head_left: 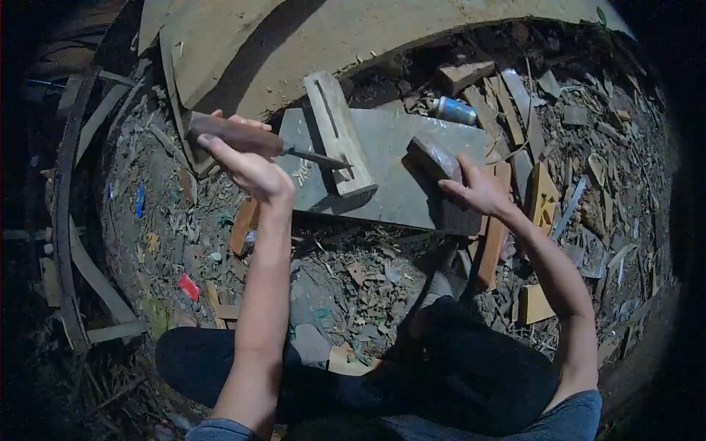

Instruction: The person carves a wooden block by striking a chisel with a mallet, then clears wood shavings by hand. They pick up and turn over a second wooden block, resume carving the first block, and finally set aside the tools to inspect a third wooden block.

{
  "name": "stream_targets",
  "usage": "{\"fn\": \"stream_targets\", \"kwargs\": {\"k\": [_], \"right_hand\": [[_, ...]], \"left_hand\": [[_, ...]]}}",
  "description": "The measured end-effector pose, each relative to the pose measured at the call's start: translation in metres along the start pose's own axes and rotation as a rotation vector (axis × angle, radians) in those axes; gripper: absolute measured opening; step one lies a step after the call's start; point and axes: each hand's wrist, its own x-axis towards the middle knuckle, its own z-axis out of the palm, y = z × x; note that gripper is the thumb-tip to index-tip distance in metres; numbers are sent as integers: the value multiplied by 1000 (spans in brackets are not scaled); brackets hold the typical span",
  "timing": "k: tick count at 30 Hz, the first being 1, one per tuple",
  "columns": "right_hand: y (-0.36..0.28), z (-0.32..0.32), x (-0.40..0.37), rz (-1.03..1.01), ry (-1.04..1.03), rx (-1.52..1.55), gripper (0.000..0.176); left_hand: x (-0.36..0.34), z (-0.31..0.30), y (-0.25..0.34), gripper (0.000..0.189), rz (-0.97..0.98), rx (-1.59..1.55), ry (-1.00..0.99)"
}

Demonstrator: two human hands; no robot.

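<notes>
My left hand (pixel 254 165) is wrapped round the brown wooden handle of a chisel (pixel 239 137). The chisel's metal blade points right, its tip at a short slot near the lower end of a pale wooden piece (pixel 334 121). That piece lies tilted across a grey slab (pixel 397 195) and has a long narrow slot in its upper part. On the right, my right hand (pixel 482 189) grips the near end of a dark, worn block (pixel 435 158) between thumb and fingers, over the slab. Its underside is in shadow, so contact with the slab cannot be made out.
A blue can (pixel 454 111) lies behind the slab. Large curved boards (pixel 412 29) stretch across the back. Orange-brown wood strips (pixel 494 246) and a light block (pixel 535 304) lie right of the slab. Wood chips and a red wrapper (pixel 189 287) litter the ground. My legs are below.
</notes>
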Motion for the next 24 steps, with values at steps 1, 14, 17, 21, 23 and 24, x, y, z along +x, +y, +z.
{"fn": "stream_targets", "kwargs": {"k": [1, 14, 17, 21, 23, 24], "right_hand": [[3, 2, 2, 2, -1, -3, 69], [21, 6, 10, -116, 4, 197, 74], [17, -2, 7, -35, -72, 308, 70], [16, -1, 11, -29, -123, 396, 66], [22, -1, 12, -64, -100, 341, 66], [21, -1, 12, -62, -91, 316, 66]], "left_hand": [[-2, -7, 2, 48, -1, 10, -87], [-9, -14, 20, 19, 542, 635, -485], [-11, 5, 24, 21, 358, 232, -204], [-15, 6, 21, 24, 107, 90, -49], [-17, -1, 13, 22, 100, 68, -76], [-17, -3, 10, 20, 99, 45, -106]]}}
